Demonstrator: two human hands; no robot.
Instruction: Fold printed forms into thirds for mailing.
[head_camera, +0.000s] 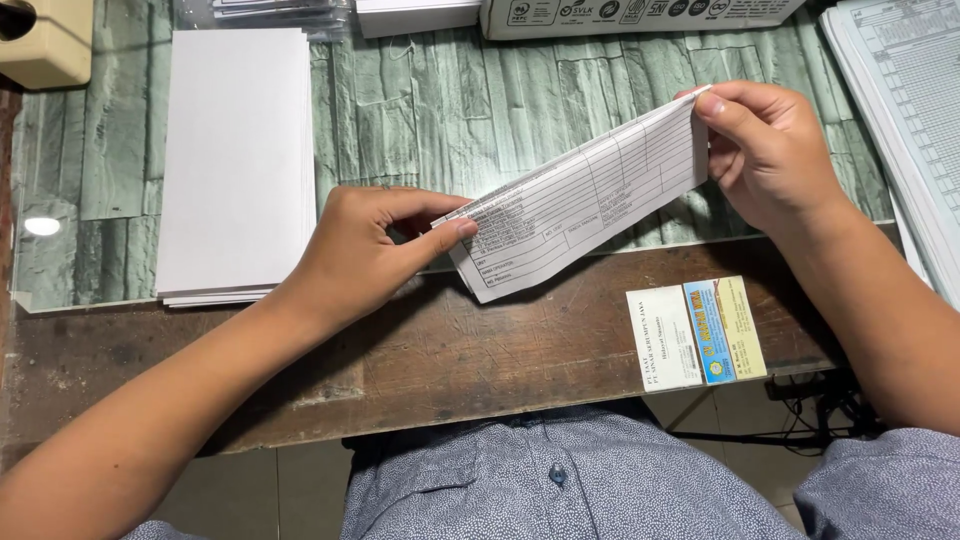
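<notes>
A folded printed form (580, 205) with a grid of boxes is held up slanted over the desk between both hands. My left hand (365, 255) pinches its lower left end between thumb and fingers. Its upper right corner is gripped by my right hand (770, 150), thumb on top. Below it runs the brown wooden desk edge (450, 350).
A stack of blank white sheets (235, 160) lies at the left on a green stone-pattern mat (470, 100). Printed forms (905, 110) pile at the right. Two small cards (695, 335) lie on the wood. A cardboard box (630, 15) stands at the back, a beige device (45, 40) at far left.
</notes>
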